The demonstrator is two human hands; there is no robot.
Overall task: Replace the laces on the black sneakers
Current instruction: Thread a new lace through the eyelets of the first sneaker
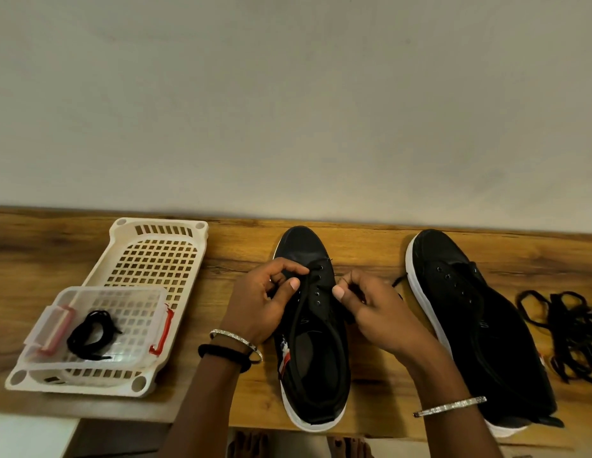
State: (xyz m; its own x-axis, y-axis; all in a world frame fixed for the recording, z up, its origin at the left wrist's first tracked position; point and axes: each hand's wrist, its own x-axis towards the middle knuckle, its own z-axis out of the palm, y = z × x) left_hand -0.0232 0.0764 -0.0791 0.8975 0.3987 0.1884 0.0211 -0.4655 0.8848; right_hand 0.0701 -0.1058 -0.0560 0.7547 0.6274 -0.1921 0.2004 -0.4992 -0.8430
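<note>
Two black sneakers with white soles stand on the wooden table, toes pointing away. The left sneaker [313,352] sits between my hands. My left hand [265,302] pinches a black lace [304,289] at the upper eyelets on the sneaker's left side. My right hand [367,305] pinches the lace's other end beside the right row of eyelets. The right sneaker [476,325] stands apart with bare eyelets and no lace threaded. A coiled black lace [91,335] lies in a clear plastic box [50,328].
The clear box with red clips rests inside a cream perforated basket [155,259] at the left. A tangle of dark laces [566,332] lies at the table's right end. A pale wall rises behind the table [50,256].
</note>
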